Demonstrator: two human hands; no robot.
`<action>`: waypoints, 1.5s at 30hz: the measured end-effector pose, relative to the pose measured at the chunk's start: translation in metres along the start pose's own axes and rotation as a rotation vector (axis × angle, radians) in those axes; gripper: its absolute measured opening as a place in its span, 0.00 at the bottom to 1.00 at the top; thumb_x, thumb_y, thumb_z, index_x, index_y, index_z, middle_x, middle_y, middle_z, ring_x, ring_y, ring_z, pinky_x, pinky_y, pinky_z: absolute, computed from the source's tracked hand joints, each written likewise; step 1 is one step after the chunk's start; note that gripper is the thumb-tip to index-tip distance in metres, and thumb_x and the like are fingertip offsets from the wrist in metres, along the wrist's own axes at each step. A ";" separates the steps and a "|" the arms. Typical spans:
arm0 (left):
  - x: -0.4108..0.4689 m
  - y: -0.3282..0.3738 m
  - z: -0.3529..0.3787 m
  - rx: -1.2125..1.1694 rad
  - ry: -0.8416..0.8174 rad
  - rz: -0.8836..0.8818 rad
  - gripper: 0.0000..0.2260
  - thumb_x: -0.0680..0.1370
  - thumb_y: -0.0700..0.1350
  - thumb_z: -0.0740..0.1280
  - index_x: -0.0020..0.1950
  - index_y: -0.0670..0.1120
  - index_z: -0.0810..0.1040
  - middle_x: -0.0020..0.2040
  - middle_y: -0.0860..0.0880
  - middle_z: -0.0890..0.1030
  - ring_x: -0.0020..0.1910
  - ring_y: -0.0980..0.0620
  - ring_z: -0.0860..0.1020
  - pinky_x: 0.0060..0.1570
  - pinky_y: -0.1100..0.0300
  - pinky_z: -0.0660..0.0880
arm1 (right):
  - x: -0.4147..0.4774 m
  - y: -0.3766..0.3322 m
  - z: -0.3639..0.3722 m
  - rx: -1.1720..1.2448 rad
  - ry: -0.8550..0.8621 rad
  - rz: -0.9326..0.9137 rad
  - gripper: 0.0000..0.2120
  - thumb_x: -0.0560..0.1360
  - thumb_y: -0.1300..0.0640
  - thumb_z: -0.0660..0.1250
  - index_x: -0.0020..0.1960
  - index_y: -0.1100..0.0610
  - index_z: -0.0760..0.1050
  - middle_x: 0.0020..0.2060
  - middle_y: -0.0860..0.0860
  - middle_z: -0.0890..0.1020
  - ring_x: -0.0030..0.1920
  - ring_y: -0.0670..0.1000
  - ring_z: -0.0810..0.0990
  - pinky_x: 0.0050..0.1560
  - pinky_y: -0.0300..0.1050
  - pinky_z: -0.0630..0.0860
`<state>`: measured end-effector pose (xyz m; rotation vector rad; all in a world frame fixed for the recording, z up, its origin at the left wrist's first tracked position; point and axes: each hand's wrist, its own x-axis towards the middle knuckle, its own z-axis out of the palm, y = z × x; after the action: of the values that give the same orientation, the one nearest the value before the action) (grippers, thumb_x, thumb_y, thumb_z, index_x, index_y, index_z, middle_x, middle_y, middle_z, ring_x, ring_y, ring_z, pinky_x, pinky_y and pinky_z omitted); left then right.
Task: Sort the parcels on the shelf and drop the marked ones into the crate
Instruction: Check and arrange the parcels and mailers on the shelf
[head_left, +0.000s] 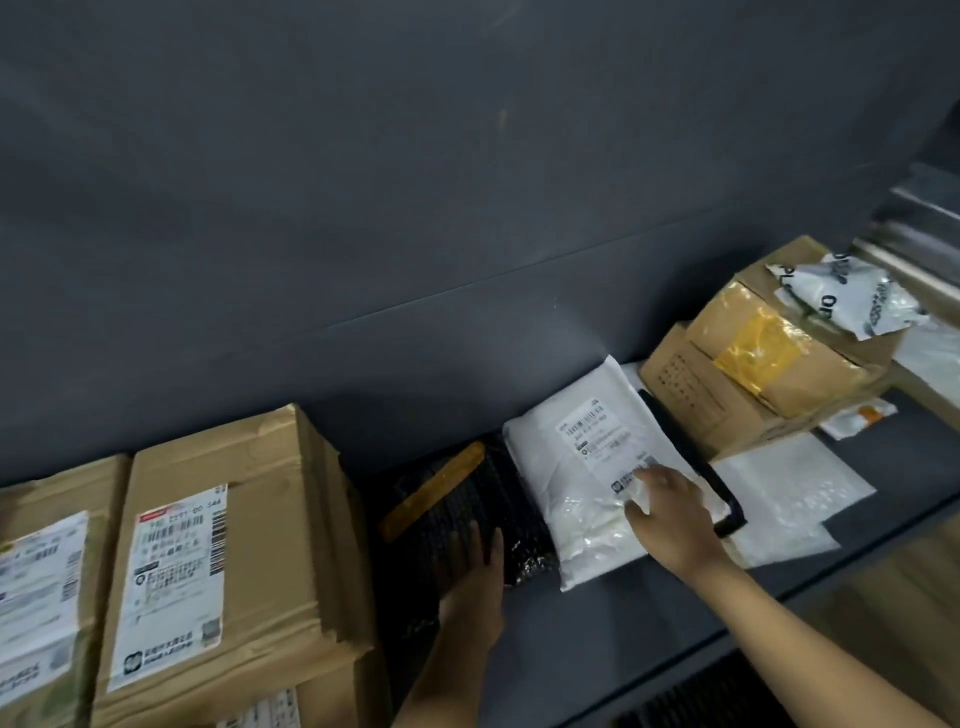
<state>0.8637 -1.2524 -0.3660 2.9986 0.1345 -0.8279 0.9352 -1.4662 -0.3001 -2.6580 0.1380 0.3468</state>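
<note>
Presently, the black padded parcel (457, 499) is pressed by the left hand (470, 587), whose fingers are laid out straight, nothing being gripped. The white mailer bag (566, 483), touching it on the right, is touched on its label (597, 431) by the right hand (670, 512), fingers spread and released rather than closed round the bag. Both parcels lie on the dark shelf (623, 623), right of the cardboard boxes (223, 545); the crate is not seen. An error is judged likeliest in the reading: the label's lower part is covered by the fingers, so a mark could be missed. If pushed, the slick bag could be slid over the front edge, and the flat black item (696, 467) along its right side dragged with it.
</note>
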 end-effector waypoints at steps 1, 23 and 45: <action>0.000 0.000 -0.003 0.025 -0.012 -0.004 0.35 0.79 0.39 0.59 0.78 0.47 0.40 0.78 0.40 0.41 0.76 0.35 0.43 0.72 0.39 0.48 | 0.001 -0.001 0.000 -0.017 -0.006 -0.003 0.24 0.77 0.54 0.62 0.72 0.56 0.64 0.73 0.55 0.64 0.74 0.57 0.58 0.72 0.54 0.58; -0.134 -0.087 -0.214 -1.839 0.457 -0.018 0.15 0.76 0.55 0.65 0.61 0.51 0.77 0.53 0.47 0.84 0.51 0.46 0.83 0.54 0.49 0.77 | -0.036 -0.107 -0.080 1.345 -0.343 -0.417 0.32 0.50 0.47 0.83 0.51 0.57 0.80 0.50 0.57 0.84 0.52 0.55 0.83 0.50 0.44 0.81; -0.143 -0.079 -0.230 -1.278 0.264 0.182 0.15 0.72 0.44 0.73 0.58 0.48 0.77 0.55 0.54 0.82 0.54 0.54 0.80 0.61 0.55 0.73 | -0.024 -0.155 -0.200 0.282 -0.304 -0.729 0.12 0.76 0.58 0.66 0.52 0.41 0.76 0.55 0.36 0.76 0.61 0.41 0.68 0.67 0.45 0.61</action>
<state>0.8523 -1.1733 -0.0957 1.8299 0.2605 -0.1511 0.9802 -1.4166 -0.0546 -2.1566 -0.7915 0.4323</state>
